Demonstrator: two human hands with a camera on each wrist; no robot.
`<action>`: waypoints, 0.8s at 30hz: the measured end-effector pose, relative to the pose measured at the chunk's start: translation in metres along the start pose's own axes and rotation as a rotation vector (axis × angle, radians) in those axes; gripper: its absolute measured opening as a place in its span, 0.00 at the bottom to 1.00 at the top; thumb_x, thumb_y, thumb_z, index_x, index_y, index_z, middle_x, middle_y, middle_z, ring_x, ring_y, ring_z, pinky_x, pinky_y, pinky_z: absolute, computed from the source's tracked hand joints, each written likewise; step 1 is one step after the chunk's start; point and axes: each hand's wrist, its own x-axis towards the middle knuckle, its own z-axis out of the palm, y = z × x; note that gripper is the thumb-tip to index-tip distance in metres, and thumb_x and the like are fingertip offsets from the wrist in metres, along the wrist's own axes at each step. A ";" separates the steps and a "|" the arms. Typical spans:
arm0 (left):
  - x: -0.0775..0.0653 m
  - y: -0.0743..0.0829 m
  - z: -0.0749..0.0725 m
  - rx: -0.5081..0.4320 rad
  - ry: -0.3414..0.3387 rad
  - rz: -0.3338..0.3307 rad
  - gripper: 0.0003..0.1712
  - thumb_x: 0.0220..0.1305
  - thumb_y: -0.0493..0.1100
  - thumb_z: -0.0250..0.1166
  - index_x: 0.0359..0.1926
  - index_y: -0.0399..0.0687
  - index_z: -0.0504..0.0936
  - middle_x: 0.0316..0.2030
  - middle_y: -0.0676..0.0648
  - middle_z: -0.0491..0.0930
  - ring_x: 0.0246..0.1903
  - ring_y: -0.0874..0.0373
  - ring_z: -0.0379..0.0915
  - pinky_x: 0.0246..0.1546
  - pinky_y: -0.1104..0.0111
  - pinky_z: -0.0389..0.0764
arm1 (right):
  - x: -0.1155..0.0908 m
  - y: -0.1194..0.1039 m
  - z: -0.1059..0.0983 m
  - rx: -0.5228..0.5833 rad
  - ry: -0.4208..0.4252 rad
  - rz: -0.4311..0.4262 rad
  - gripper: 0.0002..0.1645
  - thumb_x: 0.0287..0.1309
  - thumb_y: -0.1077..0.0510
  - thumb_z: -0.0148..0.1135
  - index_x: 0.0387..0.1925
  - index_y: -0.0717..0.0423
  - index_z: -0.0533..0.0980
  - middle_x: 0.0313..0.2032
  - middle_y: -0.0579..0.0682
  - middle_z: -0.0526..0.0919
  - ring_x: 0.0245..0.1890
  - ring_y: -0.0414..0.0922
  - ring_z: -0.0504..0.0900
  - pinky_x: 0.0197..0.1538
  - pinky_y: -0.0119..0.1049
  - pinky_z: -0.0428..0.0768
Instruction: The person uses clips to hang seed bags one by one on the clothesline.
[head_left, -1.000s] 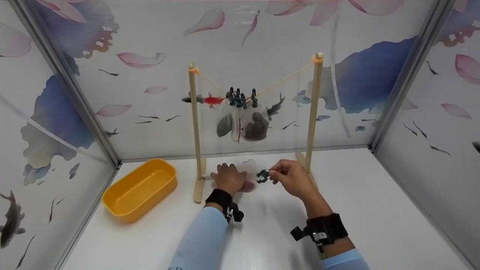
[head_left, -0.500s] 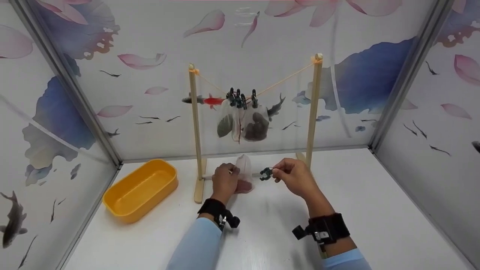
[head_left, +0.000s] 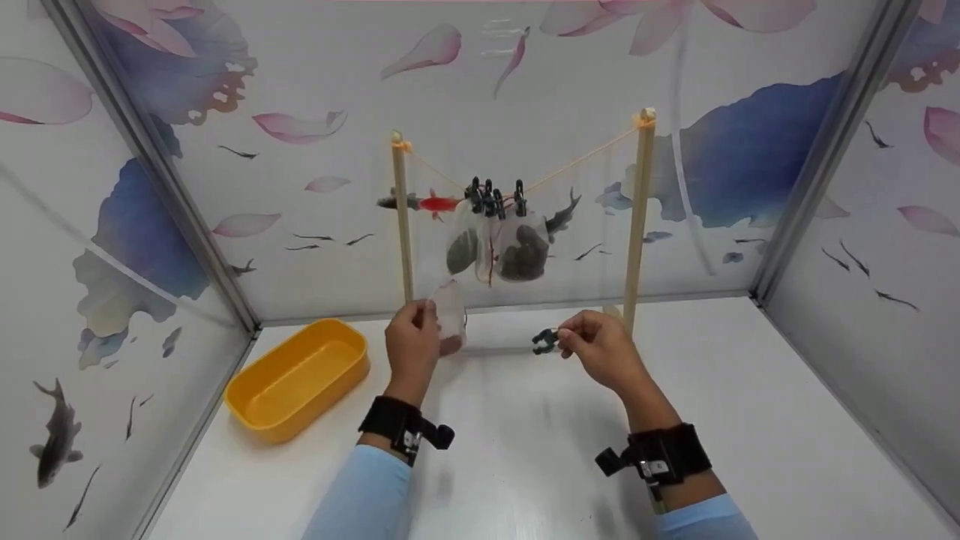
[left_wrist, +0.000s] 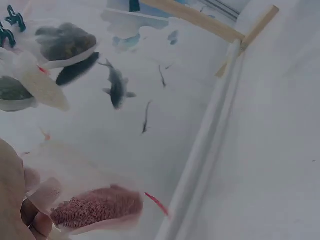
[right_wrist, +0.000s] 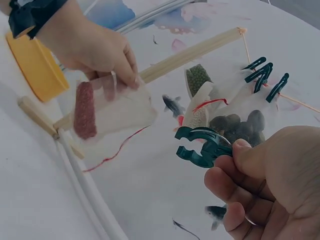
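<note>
My left hand (head_left: 412, 341) pinches a translucent white drawstring pouch (right_wrist: 127, 107), raised off the table near the left post. Small dark-red grains fill its bottom end (left_wrist: 97, 205), and a loose red string (right_wrist: 117, 154) trails from it. In my right hand (head_left: 600, 349), thumb and fingers grip a dark green plastic clip (right_wrist: 202, 145) with its curved jaws spread and pointing left. Similar pouches (head_left: 523, 251) hang from an orange cord (head_left: 581, 161), held by several green clips (right_wrist: 260, 70). Dark lumps show in one hanging pouch, and green grains (right_wrist: 198, 79) in another.
Two wooden posts (head_left: 640, 217) carry the cord, joined low down by a white crossbar (left_wrist: 197, 150). A yellow tray (head_left: 296, 382) sits at the left on the white table (head_left: 517, 450). Printed panels (head_left: 352, 247) enclose the back and sides.
My left hand has picked up the grain-filled pouch from the table and moved it up and left, near the left post. My right hand keeps the clip at nearly the same spot.
</note>
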 end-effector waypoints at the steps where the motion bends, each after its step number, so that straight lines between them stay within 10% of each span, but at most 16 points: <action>1: 0.004 0.007 -0.005 0.012 0.023 0.035 0.16 0.89 0.49 0.62 0.57 0.44 0.91 0.44 0.43 0.89 0.44 0.50 0.87 0.53 0.56 0.94 | 0.001 -0.002 -0.002 0.003 0.019 -0.011 0.05 0.80 0.64 0.68 0.47 0.62 0.87 0.38 0.60 0.93 0.35 0.41 0.91 0.44 0.30 0.88; 13: 0.058 0.105 -0.039 0.218 0.104 0.350 0.18 0.89 0.48 0.63 0.59 0.39 0.90 0.49 0.40 0.90 0.48 0.46 0.86 0.58 0.55 0.92 | 0.057 -0.094 -0.033 -0.017 0.287 -0.263 0.08 0.81 0.60 0.70 0.46 0.63 0.88 0.37 0.59 0.92 0.35 0.36 0.88 0.36 0.26 0.79; 24: 0.083 0.161 -0.034 0.412 0.041 0.407 0.17 0.87 0.51 0.66 0.60 0.48 0.94 0.52 0.45 0.93 0.54 0.47 0.91 0.56 0.52 0.90 | 0.141 -0.209 -0.011 -0.241 0.142 -0.380 0.12 0.86 0.55 0.63 0.56 0.57 0.86 0.44 0.55 0.91 0.44 0.48 0.89 0.46 0.35 0.83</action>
